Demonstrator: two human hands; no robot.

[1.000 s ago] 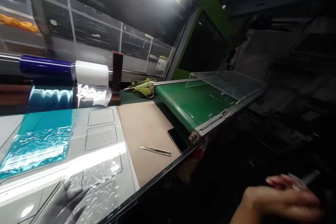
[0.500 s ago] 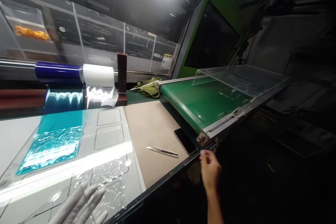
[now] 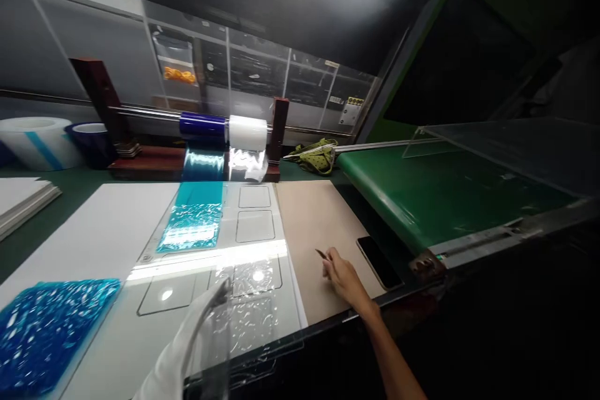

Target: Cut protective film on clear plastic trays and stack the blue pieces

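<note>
Lamplit green bench (image 3: 75, 194), tan board (image 3: 312, 215) near conveyor (image 3: 440, 190), right hand (image 3: 345, 279) gripping knife (image 3: 321, 254), gloved left hand (image 3: 201, 310), hold unclear.

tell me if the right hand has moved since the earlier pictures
Yes. Judged against the phone, the right hand has moved left and in over the brown sheet, from beyond the table's near edge to the cutter.

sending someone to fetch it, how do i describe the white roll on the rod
Left of the green belt, a metal rod runs between two dark red posts. The white roll is on it, nearest the right post. Its white colour sets it apart from the blue roll beside it.
</note>
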